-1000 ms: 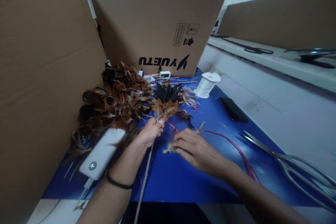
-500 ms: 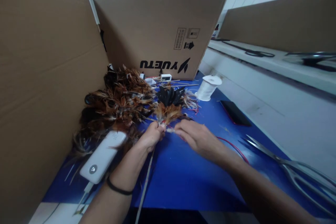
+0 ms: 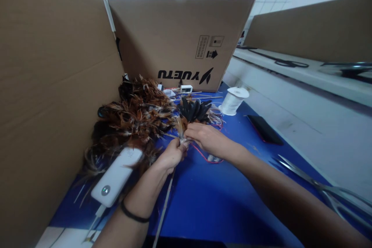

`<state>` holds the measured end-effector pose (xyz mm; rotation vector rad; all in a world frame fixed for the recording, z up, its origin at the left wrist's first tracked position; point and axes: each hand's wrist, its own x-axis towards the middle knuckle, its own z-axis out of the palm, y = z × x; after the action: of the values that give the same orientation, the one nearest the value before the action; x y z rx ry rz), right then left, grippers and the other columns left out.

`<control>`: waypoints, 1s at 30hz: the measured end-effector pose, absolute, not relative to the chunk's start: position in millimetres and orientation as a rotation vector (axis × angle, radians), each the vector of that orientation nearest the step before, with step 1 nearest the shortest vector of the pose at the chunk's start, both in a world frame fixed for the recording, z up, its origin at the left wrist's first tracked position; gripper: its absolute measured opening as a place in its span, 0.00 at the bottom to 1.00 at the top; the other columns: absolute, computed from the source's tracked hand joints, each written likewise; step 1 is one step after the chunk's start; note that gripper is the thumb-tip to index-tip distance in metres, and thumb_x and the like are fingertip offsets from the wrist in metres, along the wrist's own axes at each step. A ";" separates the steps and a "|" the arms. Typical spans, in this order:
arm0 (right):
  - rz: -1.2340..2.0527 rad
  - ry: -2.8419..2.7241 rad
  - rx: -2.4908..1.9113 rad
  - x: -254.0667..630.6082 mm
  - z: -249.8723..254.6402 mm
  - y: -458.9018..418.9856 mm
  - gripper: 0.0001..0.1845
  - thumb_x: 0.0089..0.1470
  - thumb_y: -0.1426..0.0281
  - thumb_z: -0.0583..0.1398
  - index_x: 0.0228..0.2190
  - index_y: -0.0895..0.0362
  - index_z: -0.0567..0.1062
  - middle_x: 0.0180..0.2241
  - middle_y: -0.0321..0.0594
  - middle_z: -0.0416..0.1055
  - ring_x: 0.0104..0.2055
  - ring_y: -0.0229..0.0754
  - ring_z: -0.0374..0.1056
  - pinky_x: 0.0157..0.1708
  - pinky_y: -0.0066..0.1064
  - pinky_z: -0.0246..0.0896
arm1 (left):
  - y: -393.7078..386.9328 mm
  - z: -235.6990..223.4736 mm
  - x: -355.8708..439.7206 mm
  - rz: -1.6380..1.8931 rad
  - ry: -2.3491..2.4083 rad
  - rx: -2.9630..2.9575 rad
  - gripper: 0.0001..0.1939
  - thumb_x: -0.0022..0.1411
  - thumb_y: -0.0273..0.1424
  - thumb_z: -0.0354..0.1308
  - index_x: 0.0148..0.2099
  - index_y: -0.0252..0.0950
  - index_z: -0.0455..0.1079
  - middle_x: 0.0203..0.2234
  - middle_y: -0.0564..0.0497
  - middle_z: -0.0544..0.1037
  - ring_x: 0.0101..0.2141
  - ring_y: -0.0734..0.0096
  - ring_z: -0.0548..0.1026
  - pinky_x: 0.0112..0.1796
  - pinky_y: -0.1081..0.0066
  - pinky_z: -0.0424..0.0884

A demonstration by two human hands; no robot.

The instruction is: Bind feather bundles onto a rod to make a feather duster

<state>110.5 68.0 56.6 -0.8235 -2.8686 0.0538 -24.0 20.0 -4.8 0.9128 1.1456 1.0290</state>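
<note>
My left hand [image 3: 173,154] is closed around the base of a small feather bunch [image 3: 180,126], and a thin stick [image 3: 164,205] runs from below this hand toward the front edge. Close against it, my right hand [image 3: 207,138] has its fingers pinched at the bunch's base, covering part of the brown feathers; what exactly they grip is hidden. A red cord [image 3: 203,155] curves out beneath the right hand to a small whitish tuft [image 3: 214,158] on the blue table [image 3: 200,201]. Black feathers [image 3: 193,109] fan out just behind the hands.
A heap of brown feathers [image 3: 139,112] fills the left side, with a white power bank [image 3: 116,178] in front. To the right are a white spool [image 3: 233,100], a black phone [image 3: 265,129] and metal scissors [image 3: 319,186]. Cardboard [image 3: 174,38] walls the back and left.
My right hand has moved up and left, from beside the bunch onto its base, and now covers brown feathers. The red cord lies in a new curve beneath it. The left hand keeps its grip.
</note>
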 end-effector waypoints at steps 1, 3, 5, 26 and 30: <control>0.048 -2.879 -0.812 110.4 56.7 69.0 0.06 0.56 0.73 0.54 0.30 0.58 0.71 0.32 0.39 0.66 0.35 0.38 0.61 0.33 0.28 0.54 | 19.9 -4.8 -24.0 1.031 1.135 0.908 0.05 0.59 0.26 0.49 0.31 0.34 0.56 0.18 0.59 0.59 0.15 0.84 0.54 0.18 0.78 0.48; 0.031 -2.895 -0.792 109.8 56.6 70.7 0.05 0.55 0.74 0.55 0.30 0.58 0.71 0.32 0.38 0.66 0.35 0.37 0.62 0.33 0.28 0.54 | 19.6 -5.1 -24.1 1.034 1.120 0.906 0.06 0.57 0.28 0.52 0.31 0.34 0.56 0.18 0.58 0.60 0.16 0.84 0.54 0.18 0.78 0.48; 0.003 -2.907 -0.772 108.5 56.5 71.4 0.05 0.55 0.74 0.55 0.29 0.58 0.71 0.32 0.38 0.66 0.35 0.37 0.62 0.32 0.28 0.54 | 19.4 -5.4 -24.4 1.034 1.107 0.907 0.08 0.57 0.30 0.53 0.30 0.34 0.56 0.18 0.59 0.60 0.16 0.84 0.54 0.18 0.78 0.48; -0.223 -2.940 -0.608 101.2 58.7 67.5 0.08 0.56 0.73 0.55 0.29 0.59 0.74 0.31 0.41 0.67 0.34 0.39 0.60 0.35 0.32 0.56 | 20.9 -6.1 -26.2 1.035 1.121 0.892 0.08 0.56 0.31 0.52 0.29 0.34 0.58 0.18 0.57 0.61 0.16 0.83 0.55 0.18 0.78 0.47; -0.237 -2.651 -0.645 117.7 58.0 55.9 0.11 0.58 0.73 0.52 0.38 0.57 0.73 0.39 0.45 0.69 0.44 0.45 0.61 0.41 0.38 0.55 | 21.2 -3.8 -27.4 1.017 1.142 0.891 0.09 0.56 0.33 0.52 0.27 0.33 0.59 0.17 0.57 0.60 0.16 0.83 0.56 0.19 0.78 0.48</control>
<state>117.7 55.9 58.0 -0.6453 -2.6510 -0.2371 -27.4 21.2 -3.8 0.8906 1.1421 1.0168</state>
